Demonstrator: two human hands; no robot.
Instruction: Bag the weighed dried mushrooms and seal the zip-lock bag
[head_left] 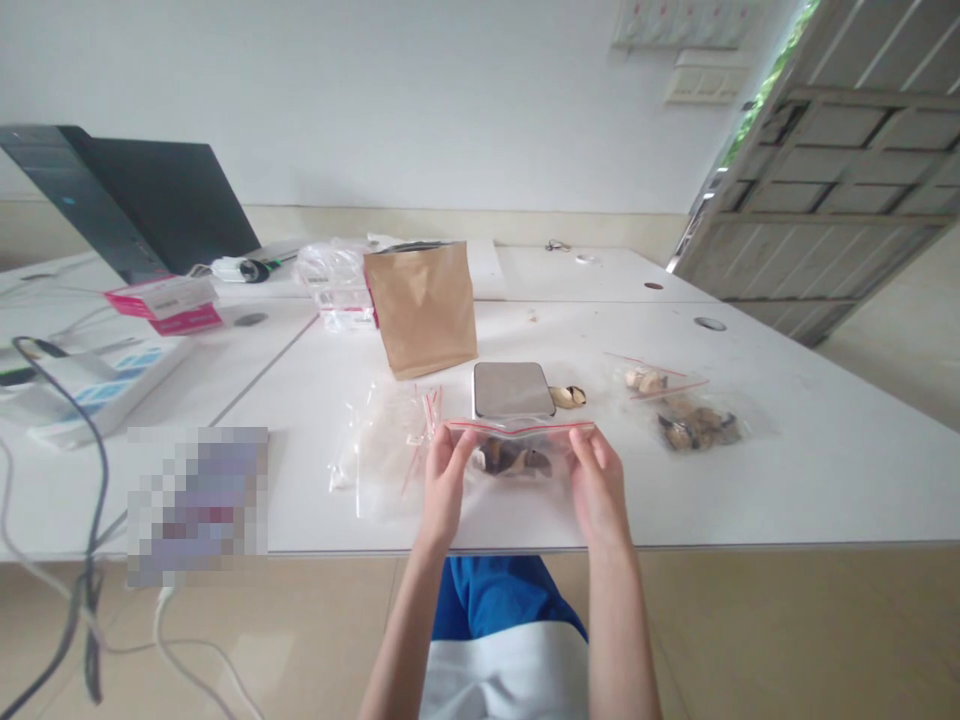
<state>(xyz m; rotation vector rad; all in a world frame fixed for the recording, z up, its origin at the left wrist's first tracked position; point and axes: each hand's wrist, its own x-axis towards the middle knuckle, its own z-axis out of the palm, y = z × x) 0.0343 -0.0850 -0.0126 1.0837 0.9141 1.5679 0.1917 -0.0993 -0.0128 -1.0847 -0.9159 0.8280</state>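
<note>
A clear zip bag [517,432] with a red seal line is stretched between my two hands, just in front of a small scale [513,388]. Dark and pale dried pieces, which look like dried mushrooms [504,457], lie inside it. My left hand [448,470] pinches the bag's left top corner. At the right top corner, my right hand [598,475] grips the same bag between thumb and fingers. Beside the scale's right edge lies a loose dried piece [568,396]. The scale's front edge is partly hidden by the bag.
Empty zip bags [386,440] lie left of my hands. Filled zip bags [694,425] rest at the right. Behind the scale stands a brown paper pouch [424,310]. Further left are a power strip [112,390], pink-and-white boxes [172,303], a blurred-out object [202,500] and cables.
</note>
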